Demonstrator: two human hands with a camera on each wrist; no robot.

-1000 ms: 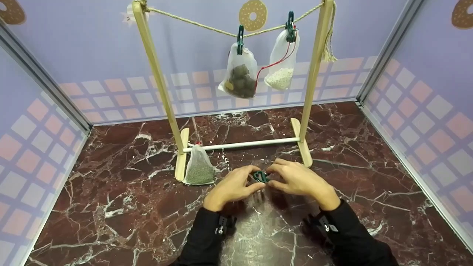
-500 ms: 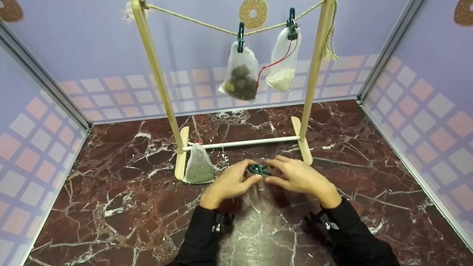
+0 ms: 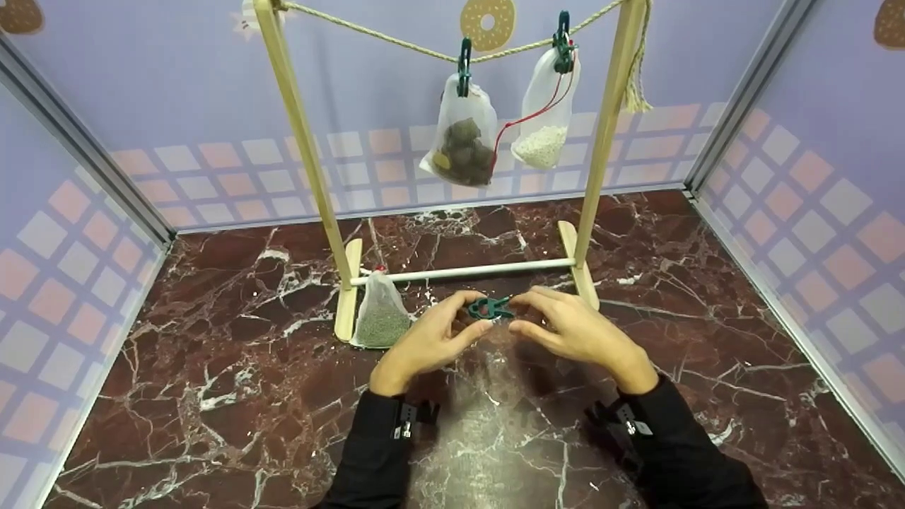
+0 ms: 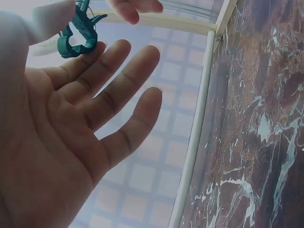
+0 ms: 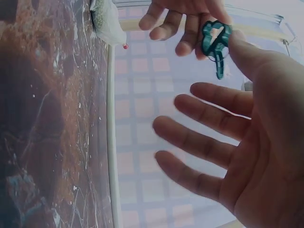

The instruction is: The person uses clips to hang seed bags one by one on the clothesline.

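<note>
In the head view, a green plastic spring clip (image 3: 489, 308) is pinched between the thumb and forefinger of my left hand (image 3: 433, 339), above the table in front of the rack. My right hand (image 3: 576, 338) is close by on the right, its thumb and forefinger spread around the clip's handle end. In the right wrist view, the fingers of my right hand (image 5: 204, 137) are extended and apart, with the clip (image 5: 216, 40) near its thumb; whether the thumb touches it is hard to tell. The left wrist view shows the clip (image 4: 78, 35) at my left fingertips.
A wooden rack (image 3: 304, 134) carries a sagging rope (image 3: 375, 32). Green clips hold two mesh bags on it: one with brown lumps (image 3: 463, 141), one with white grains (image 3: 544, 134). A mesh bag of green grains (image 3: 384, 318) stands by the left foot. A white bar (image 3: 466, 272) joins the feet.
Both hands have moved a little away from me, toward the rack, with the clip. The clip has turned so its handles point right, and the right fingers are farther from the left ones.
</note>
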